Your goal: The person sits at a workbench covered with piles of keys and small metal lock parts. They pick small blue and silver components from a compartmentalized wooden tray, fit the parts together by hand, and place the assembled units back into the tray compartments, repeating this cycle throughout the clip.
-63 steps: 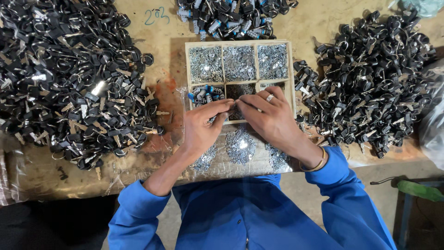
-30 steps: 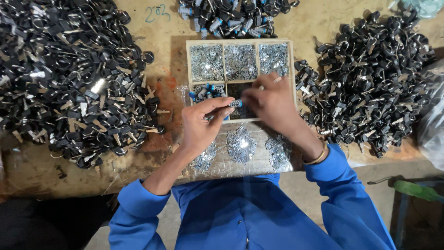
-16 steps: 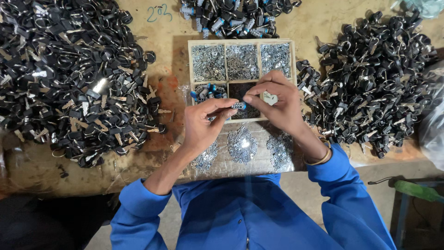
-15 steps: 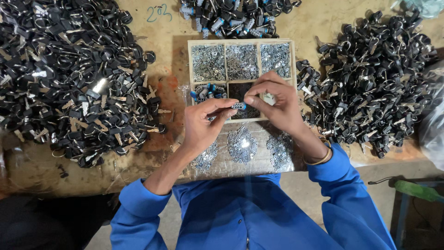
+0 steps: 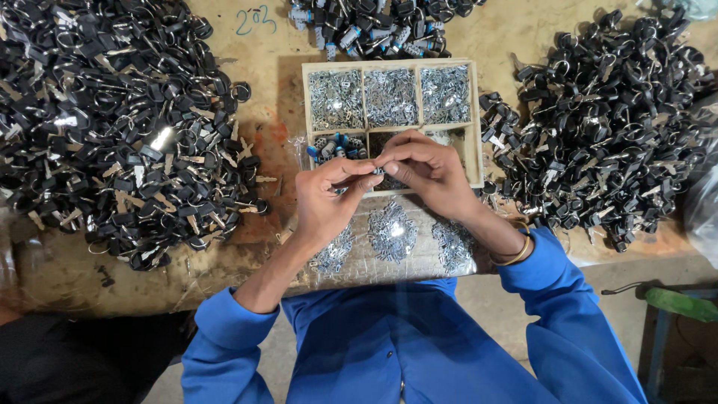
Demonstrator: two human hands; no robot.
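My left hand (image 5: 327,200) and my right hand (image 5: 425,166) meet fingertip to fingertip over the front row of a wooden compartment tray (image 5: 474,112). Between the fingers they pinch a small dark-and-metal part (image 5: 377,171), mostly hidden by the fingers. The tray's back compartments hold small shiny metal pieces (image 5: 390,94). A front compartment holds small blue-and-black parts (image 5: 329,147). Both arms wear blue sleeves; a bangle (image 5: 516,251) sits on my right wrist.
Big heaps of black keys with rings lie at the left (image 5: 112,127) and right (image 5: 606,120). A smaller heap of black-and-blue parts (image 5: 374,26) lies behind the tray. Clumps of small metal pieces (image 5: 393,232) rest on clear plastic at the table's front edge.
My right hand drew back from the tray's right compartment and joined the left hand over the tray's middle. The pale piece it held no longer shows.
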